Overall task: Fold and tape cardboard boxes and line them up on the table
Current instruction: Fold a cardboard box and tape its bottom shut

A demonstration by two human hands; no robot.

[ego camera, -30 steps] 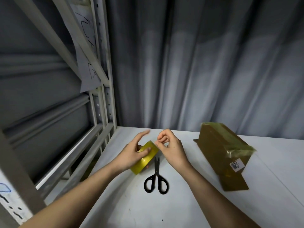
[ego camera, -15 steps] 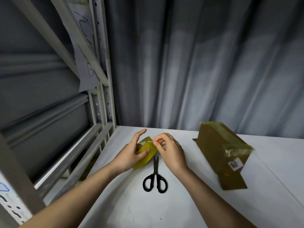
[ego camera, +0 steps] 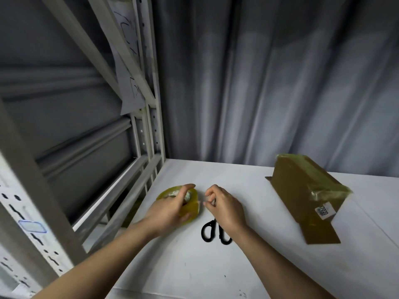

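Note:
A yellowish clear tape roll (ego camera: pixel 191 209) is tilted just above the white table (ego camera: pixel 248 266) at mid-left. My left hand (ego camera: pixel 168 212) grips it, with fingers hooked into its core and the thumb on the outer face. My right hand (ego camera: pixel 224 207) sits just right of the roll, fingers curled, thumb and forefinger pinching at the tape's loose end; the strip itself is hard to see. A brown cardboard box (ego camera: pixel 302 190), taped over its top, stands at the right with one flap lying flat toward me.
Black scissors (ego camera: pixel 210 233) lie on the table, their blades hidden under my right wrist. A grey metal shelf rack (ego camera: pixel 149 130) borders the table's left edge. A grey curtain (ego camera: pixel 280 83) hangs behind.
My left hand has turned the roll so its open core faces up and slid fingers into it. My right hand has drawn slightly right, off the roll's rim. The view has shifted closer.

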